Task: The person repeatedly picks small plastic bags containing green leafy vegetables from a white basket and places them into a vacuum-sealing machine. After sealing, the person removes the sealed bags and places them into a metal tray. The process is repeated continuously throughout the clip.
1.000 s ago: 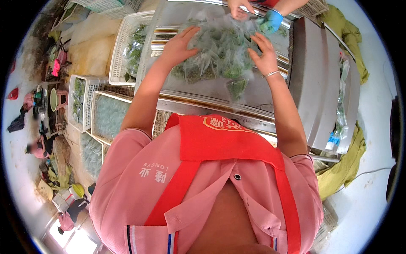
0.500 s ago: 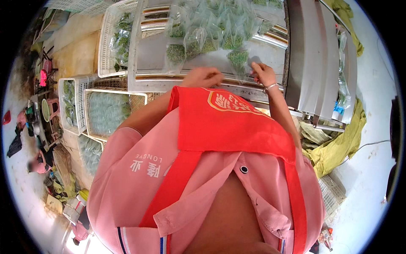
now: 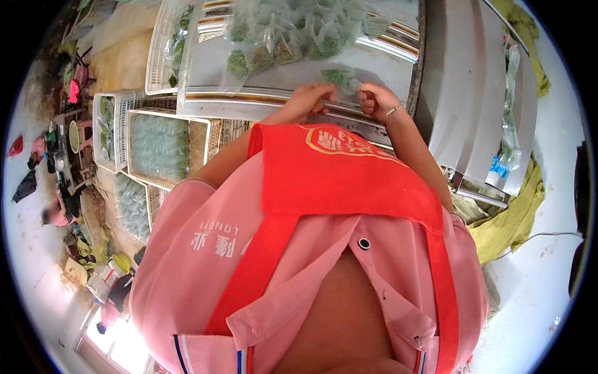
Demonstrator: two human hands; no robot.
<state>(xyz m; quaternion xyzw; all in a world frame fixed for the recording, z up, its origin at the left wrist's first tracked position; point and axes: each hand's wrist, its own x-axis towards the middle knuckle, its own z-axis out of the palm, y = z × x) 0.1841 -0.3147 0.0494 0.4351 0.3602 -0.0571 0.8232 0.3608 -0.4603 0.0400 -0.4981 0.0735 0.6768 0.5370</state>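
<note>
A small clear plastic bag [image 3: 339, 77] with green, leafy-looking or berry-like produce in its far part lies between my hands near the table's front edge. My left hand [image 3: 311, 100] is closed at the bag's near left corner, fingers curled. On the other side my right hand [image 3: 377, 101] pinches the bag's right edge between thumb and curled fingers. Beyond them, many similar filled bags [image 3: 286, 47] sit close together on the metal table [image 3: 274, 82]. How the fingertips meet the plastic is partly hidden.
White crates of bagged greens stand left of the table: one upright crate [image 3: 122, 163] and a wider one [image 3: 202, 146]. A stainless metal casing [image 3: 458, 93] borders the table on the right, with yellow-green cloth [image 3: 520, 215] below it. Another person [image 3: 56, 216] is far left.
My left hand has moved right and up to the small bag's edge. The right hand has shifted slightly left, fingers more curled. The bag has moved a little left, and the whole view has shifted.
</note>
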